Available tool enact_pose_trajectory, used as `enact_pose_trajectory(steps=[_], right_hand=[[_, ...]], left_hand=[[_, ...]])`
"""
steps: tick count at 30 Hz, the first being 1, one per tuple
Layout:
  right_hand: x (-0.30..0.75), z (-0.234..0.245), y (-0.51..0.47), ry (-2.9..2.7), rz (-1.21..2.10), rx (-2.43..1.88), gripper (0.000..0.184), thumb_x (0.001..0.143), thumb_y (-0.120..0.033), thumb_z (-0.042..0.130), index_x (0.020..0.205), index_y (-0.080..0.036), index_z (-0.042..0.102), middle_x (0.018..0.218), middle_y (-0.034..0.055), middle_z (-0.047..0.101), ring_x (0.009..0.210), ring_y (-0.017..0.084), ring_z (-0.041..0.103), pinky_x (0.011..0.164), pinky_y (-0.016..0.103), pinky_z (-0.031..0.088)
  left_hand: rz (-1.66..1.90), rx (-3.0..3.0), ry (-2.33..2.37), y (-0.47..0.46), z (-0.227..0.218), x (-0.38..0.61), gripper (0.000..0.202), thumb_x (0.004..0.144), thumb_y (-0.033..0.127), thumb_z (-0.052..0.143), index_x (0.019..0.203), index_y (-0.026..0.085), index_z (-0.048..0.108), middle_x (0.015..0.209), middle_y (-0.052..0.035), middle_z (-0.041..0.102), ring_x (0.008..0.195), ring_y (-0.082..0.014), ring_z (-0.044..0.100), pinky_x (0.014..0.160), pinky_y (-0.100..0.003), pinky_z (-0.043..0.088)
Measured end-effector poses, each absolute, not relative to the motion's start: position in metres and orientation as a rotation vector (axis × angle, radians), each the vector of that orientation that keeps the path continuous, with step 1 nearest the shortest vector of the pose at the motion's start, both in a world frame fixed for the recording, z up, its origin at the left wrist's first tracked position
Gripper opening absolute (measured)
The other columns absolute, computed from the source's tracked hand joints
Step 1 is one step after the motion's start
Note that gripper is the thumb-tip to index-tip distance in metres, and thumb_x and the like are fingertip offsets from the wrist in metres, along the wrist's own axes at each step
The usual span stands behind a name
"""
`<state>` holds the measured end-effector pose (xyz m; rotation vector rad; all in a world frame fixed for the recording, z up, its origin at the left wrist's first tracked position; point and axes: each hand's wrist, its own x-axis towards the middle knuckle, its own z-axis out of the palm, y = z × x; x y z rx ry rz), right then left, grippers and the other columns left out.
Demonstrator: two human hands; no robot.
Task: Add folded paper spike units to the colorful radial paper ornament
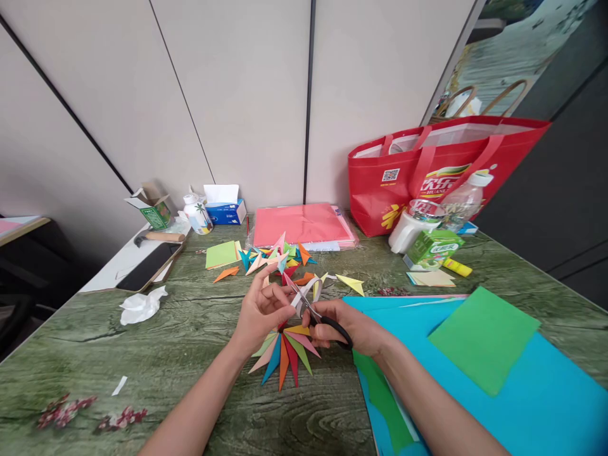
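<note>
My right hand (349, 322) grips a pair of scissors (339, 330) by the black handles, with the blades pointing up and left. Pinched between the fingers and thumb of my left hand (263, 310) is a narrow white strip (317, 286), which loops up beside the blades. It looks like paper or tape; I cannot tell which. Just below both hands lies a fan of pointed folded papers (284, 361) in several colours, its upper part partly hidden by them. Beyond my fingers are loose folded paper points (256, 261), heaped together, and a yellow folded piece (351, 283).
Blue sheets (475, 367) with a green square (484, 339) cover the right side. Behind stand a red bag (380, 196), a bottle (463, 199) and a green box (432, 249). At left are a hammer (161, 237), a phone (148, 266) and a crumpled tissue (142, 306).
</note>
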<state>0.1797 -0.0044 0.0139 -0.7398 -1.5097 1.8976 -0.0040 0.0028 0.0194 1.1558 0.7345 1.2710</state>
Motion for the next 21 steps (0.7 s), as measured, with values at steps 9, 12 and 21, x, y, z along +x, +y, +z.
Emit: enact_pose_trajectory(steps=[9,12,21], right_hand=[[0.1770,0.0122,-0.0072,-1.436,1.937,-0.794,0.022,0.071,-0.035,0.059,0.074,-0.013,0.055,0.046,-0.0070,0.047,0.037,0.005,0.040,0.039,0.017,0.031],[0.1765,0.0129,-0.0065,-1.421,1.942,-0.814,0.022,0.071,-0.034,0.060,0.074,-0.013,0.055,0.047,-0.0073,0.047,0.035,0.004,0.039,0.037,0.015,0.029],[0.1766,0.0098,-0.0044,-1.451,1.949,-0.829,0.025,0.071,-0.035,0.063,0.075,-0.012,0.056,0.049,-0.0060,0.048,0.037,0.003,0.040,0.038,0.014,0.030]], left_hand=[[1.261,1.184,0.733,0.0051,0.0183,-0.0050,0.072,0.063,0.011,0.071,0.125,0.021,0.036,0.059,0.0050,0.055,0.095,-0.0222,0.059,0.087,-0.035,0.040],[1.254,1.187,0.748,0.0054,0.0181,-0.0054,0.070,0.064,0.012,0.070,0.125,0.020,0.036,0.058,0.0049,0.054,0.093,-0.0207,0.059,0.086,-0.034,0.040],[1.200,1.123,0.681,0.0042,0.0208,-0.0048,0.064,0.065,0.012,0.069,0.122,0.020,0.041,0.054,0.0072,0.046,0.080,-0.0164,0.057,0.079,-0.030,0.040]])
